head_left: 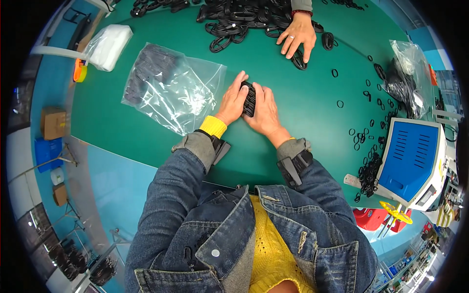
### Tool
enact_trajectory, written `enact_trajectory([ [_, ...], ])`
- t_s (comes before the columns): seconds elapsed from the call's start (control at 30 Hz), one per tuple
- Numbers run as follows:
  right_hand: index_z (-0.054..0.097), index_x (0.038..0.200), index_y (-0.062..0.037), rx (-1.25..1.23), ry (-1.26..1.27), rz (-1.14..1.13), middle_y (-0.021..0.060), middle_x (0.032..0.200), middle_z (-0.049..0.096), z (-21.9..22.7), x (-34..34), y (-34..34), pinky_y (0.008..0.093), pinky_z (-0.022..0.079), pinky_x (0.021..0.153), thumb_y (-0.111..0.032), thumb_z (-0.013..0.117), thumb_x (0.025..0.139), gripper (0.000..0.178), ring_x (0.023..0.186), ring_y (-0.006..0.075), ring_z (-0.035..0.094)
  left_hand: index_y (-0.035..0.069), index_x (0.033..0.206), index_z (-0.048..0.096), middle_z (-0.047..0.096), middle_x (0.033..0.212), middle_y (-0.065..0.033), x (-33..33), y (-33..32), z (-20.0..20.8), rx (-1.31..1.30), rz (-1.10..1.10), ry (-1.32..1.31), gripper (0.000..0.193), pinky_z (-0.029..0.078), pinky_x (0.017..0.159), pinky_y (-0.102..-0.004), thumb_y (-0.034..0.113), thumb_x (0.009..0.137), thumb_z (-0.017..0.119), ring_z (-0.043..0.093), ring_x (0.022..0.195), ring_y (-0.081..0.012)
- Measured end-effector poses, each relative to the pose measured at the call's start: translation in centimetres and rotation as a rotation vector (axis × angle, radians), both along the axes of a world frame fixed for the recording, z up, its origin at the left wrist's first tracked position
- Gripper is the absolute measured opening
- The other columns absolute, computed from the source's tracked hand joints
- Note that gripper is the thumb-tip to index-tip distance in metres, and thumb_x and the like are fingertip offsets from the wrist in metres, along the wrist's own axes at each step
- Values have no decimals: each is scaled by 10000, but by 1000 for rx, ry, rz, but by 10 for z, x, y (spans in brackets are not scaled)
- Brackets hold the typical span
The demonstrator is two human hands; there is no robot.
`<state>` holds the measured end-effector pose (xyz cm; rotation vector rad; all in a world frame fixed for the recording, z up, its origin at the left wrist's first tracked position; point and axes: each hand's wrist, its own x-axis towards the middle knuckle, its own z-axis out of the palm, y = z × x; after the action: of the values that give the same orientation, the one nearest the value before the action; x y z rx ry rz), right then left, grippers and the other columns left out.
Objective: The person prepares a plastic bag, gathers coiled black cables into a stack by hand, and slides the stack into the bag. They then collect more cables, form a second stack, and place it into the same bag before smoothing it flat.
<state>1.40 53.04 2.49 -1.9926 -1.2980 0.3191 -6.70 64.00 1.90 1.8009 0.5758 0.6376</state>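
Note:
Between my two palms, over the green table, is a compact stack of black coiled cables (249, 100). My left hand (232, 100) presses on its left side, fingers pointing away from me. From the right, my right hand (265, 111) closes against the same stack. Just left of my hands lies a clear plastic bag (193, 97), its far left part filled with neat rows of black cable bundles (150, 68). The undersides of the held coils are hidden by my fingers.
At the far side, a co-worker's hand (299, 36) touches a black cable coil beside a large cable pile (239, 19). Small black rings (359, 136) are scattered at right, near a blue and white machine (410, 156). A white plastic package (110, 46) lies far left.

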Motion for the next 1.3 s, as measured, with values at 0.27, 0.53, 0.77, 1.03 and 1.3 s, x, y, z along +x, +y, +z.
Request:
enact_trajectory([
  [0.27, 304, 1311, -42, 86, 98, -69, 207, 1182, 410, 1, -5, -11, 408, 404, 930, -98, 776, 560, 889, 1087, 364, 448, 9, 1161, 489, 499, 1115, -176, -87, -46, 74, 389, 285, 38, 356, 399, 867, -379, 167, 848, 550, 499, 1011, -324],
  [0.53, 323, 1325, -28, 269, 1304, 32, 142, 1193, 433, 40, -46, -26, 353, 360, 989, -70, 775, 583, 869, 1136, 263, 459, 9, 1053, 506, 500, 991, -158, -121, -28, 48, 847, 627, 631, 355, 429, 752, -356, 119, 751, 657, 515, 901, -279],
  [0.77, 298, 1338, -47, 112, 798, 155, 139, 1182, 427, 36, -69, 19, 358, 370, 982, -55, 782, 561, 915, 1137, 274, 453, 26, 849, 523, 526, 794, -106, -144, -14, 51, 446, 563, 302, 121, 445, 565, -335, 32, 772, 617, 544, 638, -237],
  [1.03, 302, 1335, -63, 160, 333, 218, 159, 1130, 413, 31, -86, 53, 387, 412, 907, -59, 776, 550, 917, 1045, 329, 475, 24, 792, 536, 544, 732, -100, -147, -8, 71, 524, 504, 190, 82, 454, 506, -323, -12, 767, 606, 552, 567, -243],
  [1.3, 314, 1317, -55, 252, 334, 294, 171, 1125, 419, 13, -104, 108, 399, 412, 896, -98, 770, 560, 885, 1043, 347, 465, 30, 798, 546, 563, 741, -107, -142, -1, 73, 543, 386, 129, 110, 476, 538, -350, -19, 733, 620, 579, 612, -284],
])
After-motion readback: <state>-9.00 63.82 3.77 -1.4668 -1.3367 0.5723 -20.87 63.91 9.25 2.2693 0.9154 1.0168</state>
